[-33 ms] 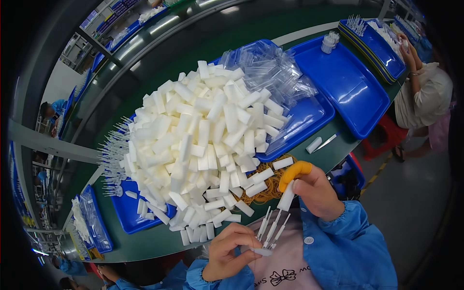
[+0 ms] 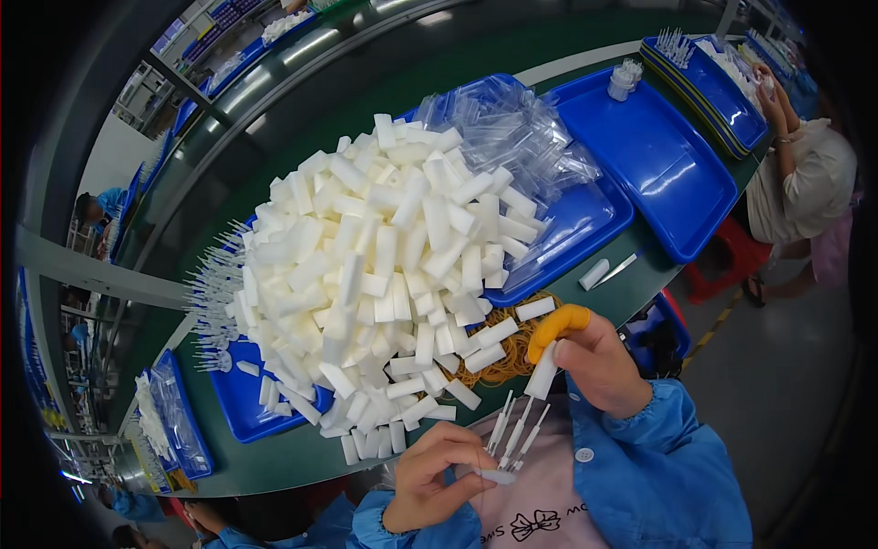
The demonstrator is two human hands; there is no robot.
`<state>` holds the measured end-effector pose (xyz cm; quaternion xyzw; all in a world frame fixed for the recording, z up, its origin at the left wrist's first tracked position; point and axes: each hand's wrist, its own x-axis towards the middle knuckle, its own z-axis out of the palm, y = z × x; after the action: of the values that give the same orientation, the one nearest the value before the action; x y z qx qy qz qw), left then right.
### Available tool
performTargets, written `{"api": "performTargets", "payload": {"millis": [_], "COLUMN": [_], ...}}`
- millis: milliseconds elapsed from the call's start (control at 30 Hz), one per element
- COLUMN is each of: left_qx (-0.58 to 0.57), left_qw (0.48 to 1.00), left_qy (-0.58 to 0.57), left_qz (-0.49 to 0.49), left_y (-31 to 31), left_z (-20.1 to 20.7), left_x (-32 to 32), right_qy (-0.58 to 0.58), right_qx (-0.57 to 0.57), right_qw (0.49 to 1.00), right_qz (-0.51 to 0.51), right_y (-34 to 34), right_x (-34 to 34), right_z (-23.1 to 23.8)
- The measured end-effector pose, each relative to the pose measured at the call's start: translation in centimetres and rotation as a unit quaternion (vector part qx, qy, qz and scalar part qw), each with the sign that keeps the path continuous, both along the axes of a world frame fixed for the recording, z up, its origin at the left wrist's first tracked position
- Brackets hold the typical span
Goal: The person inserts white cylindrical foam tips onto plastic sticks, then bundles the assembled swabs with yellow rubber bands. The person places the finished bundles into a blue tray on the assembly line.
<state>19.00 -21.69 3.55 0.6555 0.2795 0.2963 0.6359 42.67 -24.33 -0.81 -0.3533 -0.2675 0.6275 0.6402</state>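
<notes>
Head view: the left hand (image 2: 444, 476) is pinching the base of a translucent white plastic piece with thin upright prongs (image 2: 514, 439) between thumb and fingers, while the right hand (image 2: 599, 366), its index finger wearing an orange-yellow rubber finger cot (image 2: 560, 325), is pinching a white foam block (image 2: 541, 373) against the thumb just above the prong tips, whether touching I cannot tell. Both are sitting before the wearer's chest, near the heaped white foam blocks (image 2: 366, 247); keeping the base steady, the block lined up with the prongs and the pinch light is probably sparing soft foam and slender prongs alike.
</notes>
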Motion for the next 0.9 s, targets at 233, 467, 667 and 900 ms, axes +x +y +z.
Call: {"api": "performTargets", "payload": {"millis": [233,467,667,900], "left_qx": [0.02,0.059,0.128,0.157], "left_qw": [0.999,0.996,0.988,0.984], "left_qy": [0.023,0.059,0.061,0.055], "left_qz": [-0.016,-0.032,0.055,0.062], "left_y": [0.5,0.9,0.5,0.5], "left_z": [0.0,-0.4,-0.7,-1.5], "left_x": [0.1,0.2,1.1,0.7], "right_qy": [0.0,0.011,-0.049,-0.228], "right_qx": [-0.005,-0.013,0.057,0.104], "right_qw": [1.0,0.997,0.992,0.965], "right_qz": [0.01,0.076,0.1,0.073], "right_y": [0.2,0.0,-1.0,-0.8], "right_x": [0.1,-0.1,-1.7,-0.6], "right_z": [0.2,0.6,0.4,0.9]}}
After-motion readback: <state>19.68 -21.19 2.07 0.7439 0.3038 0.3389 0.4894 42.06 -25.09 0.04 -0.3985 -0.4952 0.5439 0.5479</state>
